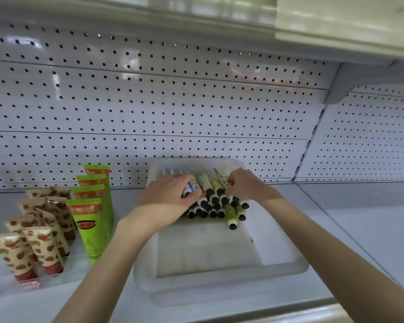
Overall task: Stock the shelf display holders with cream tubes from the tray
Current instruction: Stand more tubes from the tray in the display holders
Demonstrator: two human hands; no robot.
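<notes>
1 tray (219,276): left grip (170,197), right grip (245,185) hold tubes (207,185); 4 green tubes (91,220).

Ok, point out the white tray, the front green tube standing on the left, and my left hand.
white tray (219,278), head view, on its near rim.
front green tube (89,231), head view, middle of its body.
left hand (170,198), head view, back of the hand.

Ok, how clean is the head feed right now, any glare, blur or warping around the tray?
Head view: wide-angle bowing curves the pegboard rows; light glare smears its upper left; the upper shelf and the left-edge holder tubes look soft; the cream tubes, left hand and right hand over the tray read sharp, evenly lit, shadows faint.
</notes>
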